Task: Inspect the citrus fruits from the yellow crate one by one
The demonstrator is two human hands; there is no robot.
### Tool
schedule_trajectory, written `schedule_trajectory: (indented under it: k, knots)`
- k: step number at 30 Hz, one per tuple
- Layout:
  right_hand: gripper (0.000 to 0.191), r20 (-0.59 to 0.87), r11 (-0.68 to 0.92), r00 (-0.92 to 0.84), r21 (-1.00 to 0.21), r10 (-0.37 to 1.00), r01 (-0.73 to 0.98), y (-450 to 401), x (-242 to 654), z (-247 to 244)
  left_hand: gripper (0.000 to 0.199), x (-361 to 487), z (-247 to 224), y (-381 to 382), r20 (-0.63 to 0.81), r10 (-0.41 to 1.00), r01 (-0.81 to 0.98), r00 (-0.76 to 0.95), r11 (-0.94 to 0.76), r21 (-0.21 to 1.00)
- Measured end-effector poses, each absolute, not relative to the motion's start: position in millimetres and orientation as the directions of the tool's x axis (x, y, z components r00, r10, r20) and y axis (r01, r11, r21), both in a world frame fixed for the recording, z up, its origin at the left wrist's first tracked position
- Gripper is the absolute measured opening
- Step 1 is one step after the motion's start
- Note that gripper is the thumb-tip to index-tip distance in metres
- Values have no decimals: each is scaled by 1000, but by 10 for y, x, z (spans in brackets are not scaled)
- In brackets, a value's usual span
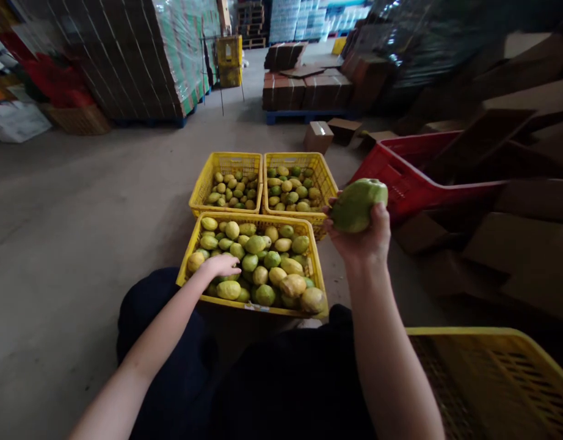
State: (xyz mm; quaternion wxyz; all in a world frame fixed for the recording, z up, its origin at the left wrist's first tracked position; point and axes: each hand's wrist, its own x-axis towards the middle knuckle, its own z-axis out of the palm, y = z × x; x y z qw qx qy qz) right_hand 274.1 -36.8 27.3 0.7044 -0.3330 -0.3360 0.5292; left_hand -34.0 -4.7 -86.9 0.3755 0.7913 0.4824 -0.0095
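So you've got one big green lumpy-oval fruit (pixel 357 206) raised in your right hand (pixel 366 241), off to the right of the crate. The mixed yellow and green roundish fruits (pixel 254 245) lie loosely piled in that rectangular yellow plastic crate (pixel 286 311), some blotchy brownish ones front right, your left hand (pixel 221 266) among those at the left.

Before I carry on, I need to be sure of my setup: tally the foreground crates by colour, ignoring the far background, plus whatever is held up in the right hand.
Yellow crates: 4
Red crate: 1
Green fruit in the right hand: 1
Total: 6
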Motion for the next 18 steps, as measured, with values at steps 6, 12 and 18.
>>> schedule_trajectory:
  k: [6,12,18]
  knots:
    - [40,196,290,228,-795,954,-532,-480,2897,488,28,245,-974,49,-409,655,716,636,-301,630]
    - [42,242,351,264,-762,934,-545,-558,2876,599,30,1328,-1372,371,-303,811,692,501,-166,702]
    - [28,168,303,290,-795,942,-525,-607,2865,665,52,1963,-1624,545,-280,880,722,383,-97,685]
